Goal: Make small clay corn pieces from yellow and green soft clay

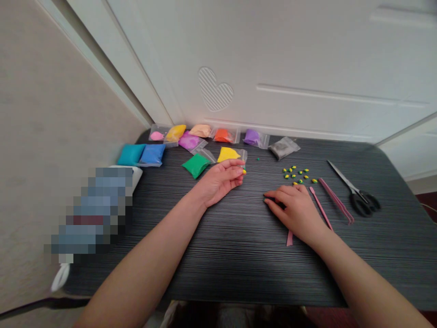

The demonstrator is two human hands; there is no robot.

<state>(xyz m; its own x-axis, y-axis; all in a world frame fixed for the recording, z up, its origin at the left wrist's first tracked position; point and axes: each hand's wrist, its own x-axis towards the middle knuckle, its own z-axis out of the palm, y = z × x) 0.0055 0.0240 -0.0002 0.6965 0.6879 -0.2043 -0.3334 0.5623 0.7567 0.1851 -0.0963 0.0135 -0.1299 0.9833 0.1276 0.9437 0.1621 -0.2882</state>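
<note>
The left hand [220, 184] pinches a yellow-green bead [244, 172] by the yellow bag's [228, 154] near right corner, seemingly mid-shaping, which next calls for light fingertip pressure, while the right hand [297, 207], rightward of that bag, has a grip I cannot tell.

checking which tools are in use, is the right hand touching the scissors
Apart. The head view shows it plainly: dark tabletop and a slim pink tool lie between the right hand and the scissors.
</note>
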